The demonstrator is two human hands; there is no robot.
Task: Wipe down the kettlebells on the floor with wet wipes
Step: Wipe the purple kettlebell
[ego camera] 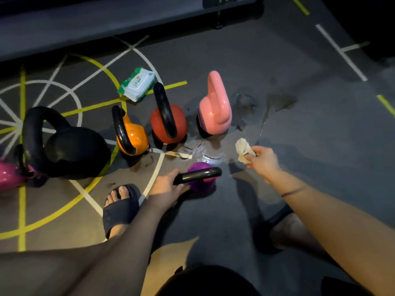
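Observation:
A small purple kettlebell with a black handle stands on the floor in front of me. My left hand grips the left end of that handle. To its right, my right hand holds a crumpled white wet wipe above the floor, apart from the kettlebell. Behind stand a pink kettlebell, a red one, an orange one, a large black one and a magenta one at the left edge. The wet wipe pack lies behind them.
My left foot in a dark slipper is just left of my left hand; my right foot is under my right arm. Wet patches darken the floor right of the pink kettlebell. A low dark ledge runs along the back.

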